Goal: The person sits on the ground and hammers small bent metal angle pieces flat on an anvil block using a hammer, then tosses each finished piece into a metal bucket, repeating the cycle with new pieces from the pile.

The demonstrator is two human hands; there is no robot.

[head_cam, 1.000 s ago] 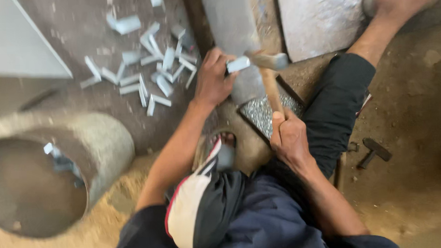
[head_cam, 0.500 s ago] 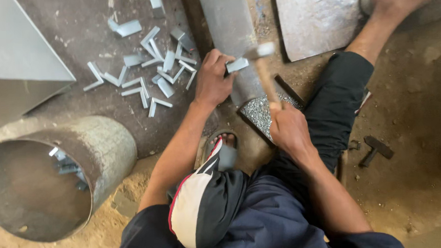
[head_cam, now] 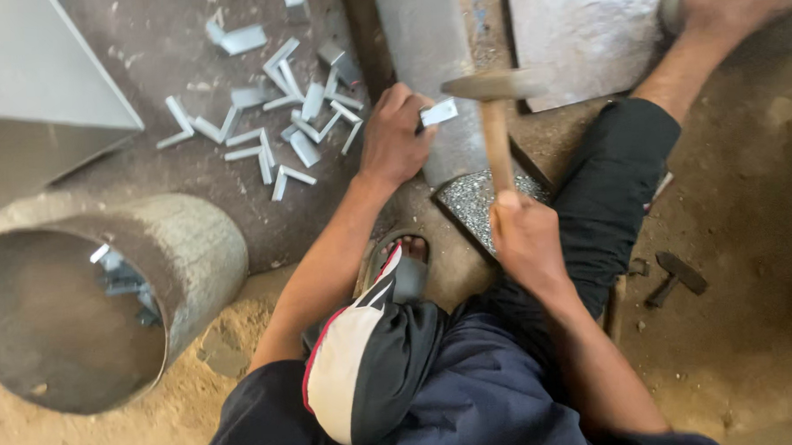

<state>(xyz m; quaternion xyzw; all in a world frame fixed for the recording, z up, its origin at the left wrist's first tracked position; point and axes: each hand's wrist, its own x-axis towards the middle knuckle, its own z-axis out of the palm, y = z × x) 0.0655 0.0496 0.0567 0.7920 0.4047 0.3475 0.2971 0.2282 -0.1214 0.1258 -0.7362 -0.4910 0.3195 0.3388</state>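
Left hand [head_cam: 396, 139] pinching one small bent metal piece [head_cam: 438, 113] between closed fingertips, pressing it against the edge of a long steel bar [head_cam: 425, 55]. Right hand [head_cam: 524, 240] wrapping fully around the wooden handle of one hammer [head_cam: 495, 114], head hanging just above and right of the piece, blurred. Lying in a loose heap [head_cam: 287, 112] on the dark floor left of the bar: roughly twenty matching angle pieces, some overlapping, exact count hard to tell. Resting in the dirt at the right: a second, smaller hammer [head_cam: 673, 276], well apart from both hands. Sitting at lower left: one round concrete ring [head_cam: 195, 247], a few more pieces inside. Flanking the bar: one grey sheet [head_cam: 40, 77] at upper left, one flat slab [head_cam: 582, 32] at upper right, leaving a narrow working strip.
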